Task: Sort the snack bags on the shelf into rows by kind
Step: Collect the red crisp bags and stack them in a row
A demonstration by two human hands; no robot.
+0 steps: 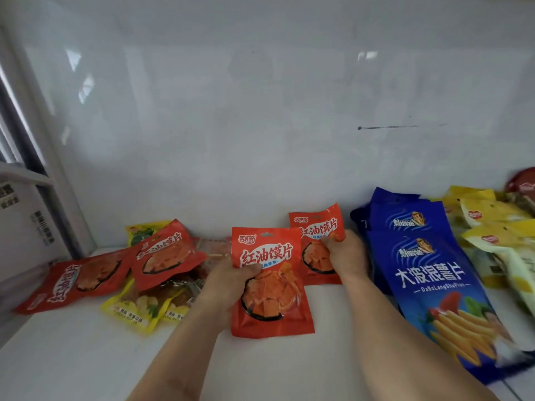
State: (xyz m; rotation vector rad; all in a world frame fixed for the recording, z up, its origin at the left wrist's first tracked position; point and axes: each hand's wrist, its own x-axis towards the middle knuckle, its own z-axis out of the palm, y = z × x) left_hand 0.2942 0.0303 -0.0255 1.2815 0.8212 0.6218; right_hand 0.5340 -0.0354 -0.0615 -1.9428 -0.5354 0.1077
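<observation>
My left hand (228,280) grips a red snack bag (270,285) by its left edge, thumb on the front, holding it upright above the white shelf (86,357). Just behind it, my right hand (346,253) pinches a second red bag (315,250) of the same kind at its right side. Two more red bags (86,279) (166,253) lie at the left, on top of yellow clear-fronted bags (139,308). A green and yellow bag (142,231) pokes up behind them.
A row of tall blue chip bags (428,270) lies overlapped at the right. Yellow and white bags (498,227) pile at the far right, with a dark red pack (522,183) behind. The white back wall (260,140) stands close. A shelf post (43,140) rises at the left.
</observation>
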